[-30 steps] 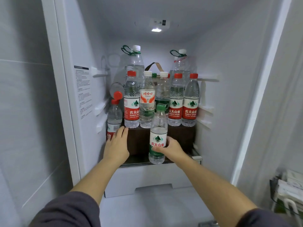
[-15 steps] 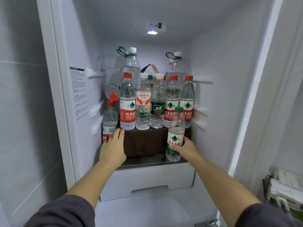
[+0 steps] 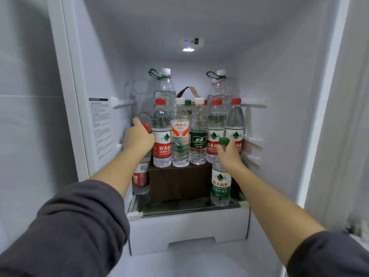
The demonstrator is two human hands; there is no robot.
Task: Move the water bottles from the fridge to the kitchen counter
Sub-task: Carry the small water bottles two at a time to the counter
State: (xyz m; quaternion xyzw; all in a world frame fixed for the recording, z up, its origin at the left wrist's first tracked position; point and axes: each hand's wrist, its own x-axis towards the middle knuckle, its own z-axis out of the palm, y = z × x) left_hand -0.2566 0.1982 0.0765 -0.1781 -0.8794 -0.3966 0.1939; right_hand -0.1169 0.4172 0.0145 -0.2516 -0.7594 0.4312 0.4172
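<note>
Your right hand grips green-cap bottle neck, bottle upright at shelf's front right corner. Your left hand covers red-label bottle top, left edge; grip unclear.

A dark brown box sits on a glass shelf, toward the back. Behind it, the looped brown strap handle of a bag rises, with the bag itself hidden. Below the shelf is a white drawer front. A printed instruction sticker is on the left inner wall. A small ceiling light glows overhead, just below a control panel.
</note>
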